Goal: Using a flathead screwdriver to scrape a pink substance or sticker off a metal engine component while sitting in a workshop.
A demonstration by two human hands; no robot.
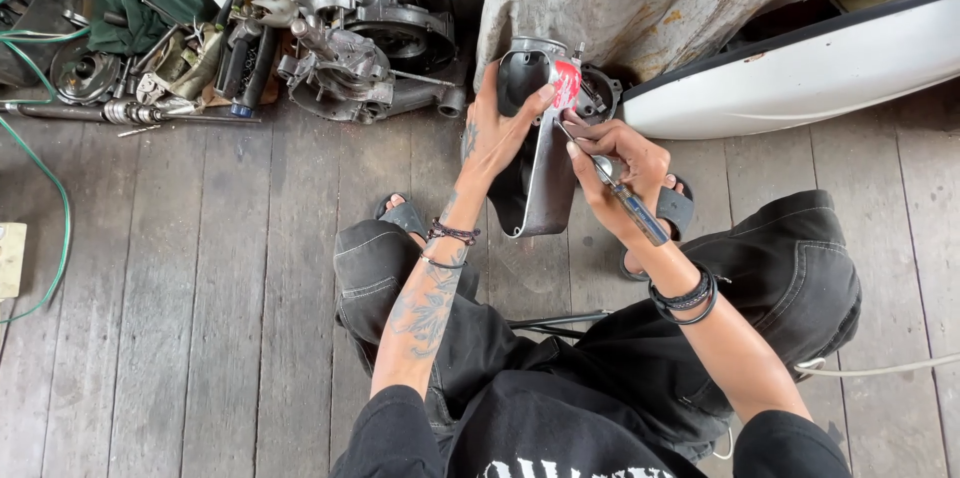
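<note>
Centre frame: left hand (497, 133) clasped around upright grey metal engine cover (545, 183), thumb on its red sticker (567, 85); right hand (617, 170) just beside, fist closed on screwdriver (612, 181).

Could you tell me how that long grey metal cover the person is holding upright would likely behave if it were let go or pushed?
The metal cover looks like rigid cast metal, so probably stiff and fairly heavy. It stands on its narrow end, steadied by the left hand, so it would likely tip if released. Its smooth curved face may be slippery.

Grey plank floor (200, 318) bearing engine casings (350, 48), scattered tools (150, 88) (upper left), green hose (50, 188), white panel (800, 78).
</note>
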